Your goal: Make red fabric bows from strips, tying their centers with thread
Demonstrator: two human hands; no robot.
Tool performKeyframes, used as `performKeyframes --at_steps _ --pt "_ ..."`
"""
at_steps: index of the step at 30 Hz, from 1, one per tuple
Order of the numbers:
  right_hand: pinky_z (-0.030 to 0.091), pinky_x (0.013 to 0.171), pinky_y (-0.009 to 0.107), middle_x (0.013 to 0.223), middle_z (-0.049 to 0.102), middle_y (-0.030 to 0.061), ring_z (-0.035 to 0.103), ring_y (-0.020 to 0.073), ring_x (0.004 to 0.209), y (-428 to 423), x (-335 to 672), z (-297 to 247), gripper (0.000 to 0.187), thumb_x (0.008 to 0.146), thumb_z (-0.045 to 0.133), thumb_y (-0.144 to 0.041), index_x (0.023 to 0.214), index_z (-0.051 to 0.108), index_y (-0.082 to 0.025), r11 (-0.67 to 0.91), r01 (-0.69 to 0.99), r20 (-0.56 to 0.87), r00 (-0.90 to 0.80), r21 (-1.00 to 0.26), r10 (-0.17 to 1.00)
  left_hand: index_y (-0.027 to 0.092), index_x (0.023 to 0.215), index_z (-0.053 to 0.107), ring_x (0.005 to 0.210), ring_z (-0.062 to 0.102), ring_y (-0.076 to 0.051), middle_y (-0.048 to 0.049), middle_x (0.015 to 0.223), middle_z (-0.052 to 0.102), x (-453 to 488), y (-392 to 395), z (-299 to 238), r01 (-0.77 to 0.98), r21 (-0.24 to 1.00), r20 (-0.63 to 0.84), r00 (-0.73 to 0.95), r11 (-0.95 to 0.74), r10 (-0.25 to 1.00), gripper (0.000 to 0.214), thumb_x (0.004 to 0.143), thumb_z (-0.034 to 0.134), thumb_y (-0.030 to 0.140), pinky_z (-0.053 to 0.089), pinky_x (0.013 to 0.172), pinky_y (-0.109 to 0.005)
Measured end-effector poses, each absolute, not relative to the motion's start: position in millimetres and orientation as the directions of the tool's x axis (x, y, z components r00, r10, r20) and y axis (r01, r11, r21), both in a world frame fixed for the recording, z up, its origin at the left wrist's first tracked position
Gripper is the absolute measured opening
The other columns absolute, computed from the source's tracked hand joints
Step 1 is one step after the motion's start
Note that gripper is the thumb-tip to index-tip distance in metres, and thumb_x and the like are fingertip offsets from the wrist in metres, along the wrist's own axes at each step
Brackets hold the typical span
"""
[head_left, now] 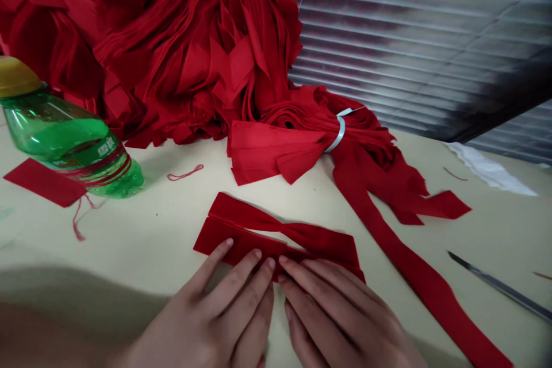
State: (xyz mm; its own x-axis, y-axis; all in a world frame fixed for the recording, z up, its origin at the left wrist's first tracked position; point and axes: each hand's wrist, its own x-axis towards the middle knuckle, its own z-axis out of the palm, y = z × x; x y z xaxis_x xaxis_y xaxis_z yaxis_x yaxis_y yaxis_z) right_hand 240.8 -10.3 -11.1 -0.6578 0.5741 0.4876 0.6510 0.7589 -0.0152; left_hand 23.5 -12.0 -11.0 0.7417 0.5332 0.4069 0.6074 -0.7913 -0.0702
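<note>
Head view, red band point(304, 236) lying crosswise, left hand point(219, 310), right hand point(340, 310) curled, touching it, grip unclear

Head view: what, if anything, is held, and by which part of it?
The left hand and right hand touch the red cloth along its near side, around the middle; whether they pinch or only press it cannot be told.

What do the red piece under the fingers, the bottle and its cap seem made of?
Red piece: probably matte fabric; soft folds gather at its middle.
Bottle: likely glossy plastic; bright highlights, see-through look.
Cap: perhaps opaque plastic; smooth yellow surface, though I can't confirm.
</note>
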Motion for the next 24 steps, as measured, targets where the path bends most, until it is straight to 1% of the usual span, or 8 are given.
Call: performKeyframes --at_steps 4,7,10,13,18,21,24 --pt "0.056 0.086 0.034 0.109 0.068 0.0060 0.065 0.0206 0.100 -8.5 239.6 -5.0 0.028 0.087 0.045 -0.009 0.093 0.071 -0.019 0.758 0.652 0.489 -0.658 -0.010 0.573 0.016 0.114 0.061 0.119 0.052 -0.021 -0.0031 0.124 0.061 23.7 -12.3 -9.7 0.607 -0.060 0.412 0.739 -0.793 0.534 0.033 0.088 0.055 0.035 0.022 0.113 -0.039" --pt "0.055 0.087 0.032 0.105 0.070 0.0060 0.066 0.0187 0.096 -5.6 236.6 -0.7 0.029 0.086 0.045 -0.007 0.093 0.070 -0.018 0.744 0.668 0.486 -0.647 -0.012 0.588 0.016 0.115 0.061 0.119 0.052 -0.019 -0.0027 0.124 0.061 24.7 -12.8 -8.8 0.614 -0.050 0.428 0.725 -0.788 0.539 0.032 0.089 0.053 0.034 0.023 0.113 -0.037" --pt "0.055 0.086 0.032 0.103 0.070 0.0058 0.066 0.0181 0.093 -2.2 232.7 1.0 0.034 0.089 0.039 -0.006 0.092 0.070 -0.018 0.749 0.659 0.507 -0.625 -0.065 0.593 0.016 0.114 0.061 0.117 0.053 -0.017 -0.0020 0.124 0.061 25.9 -12.1 -8.5 0.622 -0.025 0.436 0.711 -0.782 0.552 0.031 0.089 0.052 0.032 0.027 0.111 -0.034" --pt "0.055 0.082 0.031 0.097 0.071 0.0060 0.067 0.0179 0.089 0.8 229.3 2.6 0.035 0.091 0.036 -0.007 0.091 0.070 -0.015 0.743 0.657 0.538 -0.585 -0.124 0.607 0.015 0.114 0.061 0.117 0.054 -0.018 -0.0029 0.124 0.061 27.1 -10.8 -9.1 0.622 -0.010 0.440 0.706 -0.783 0.555 0.031 0.088 0.055 0.031 0.028 0.110 -0.034" --pt "0.055 0.076 0.027 0.094 0.070 0.0075 0.066 0.0156 0.085 2.4 227.6 8.2 0.037 0.092 0.034 -0.007 0.090 0.070 -0.013 0.734 0.668 0.555 -0.565 -0.125 0.610 0.016 0.111 0.063 0.117 0.054 -0.018 -0.0016 0.123 0.062 26.4 -13.4 -12.6 0.647 0.027 0.454 0.671 -0.762 0.586 0.030 0.086 0.057 0.031 0.028 0.110 -0.035" --pt "0.055 0.077 0.028 0.096 0.070 0.0077 0.066 0.0164 0.087 1.8 227.8 8.8 0.035 0.092 0.036 -0.008 0.092 0.070 -0.013 0.725 0.674 0.547 -0.557 -0.141 0.624 0.016 0.110 0.063 0.116 0.055 -0.019 -0.0021 0.121 0.063 24.4 -15.9 -13.9 0.627 0.007 0.459 0.690 -0.779 0.559 0.030 0.087 0.055 0.032 0.028 0.110 -0.035" --pt "0.055 0.075 0.028 0.094 0.070 0.0077 0.065 0.0175 0.085 1.2 228.9 6.4 0.032 0.091 0.038 -0.006 0.090 0.069 -0.012 0.729 0.662 0.552 -0.547 -0.174 0.629 0.015 0.110 0.064 0.117 0.054 -0.020 -0.0029 0.121 0.063 24.3 -15.4 -13.4 0.620 0.013 0.460 0.693 -0.785 0.555 0.029 0.086 0.056 0.031 0.028 0.110 -0.036"
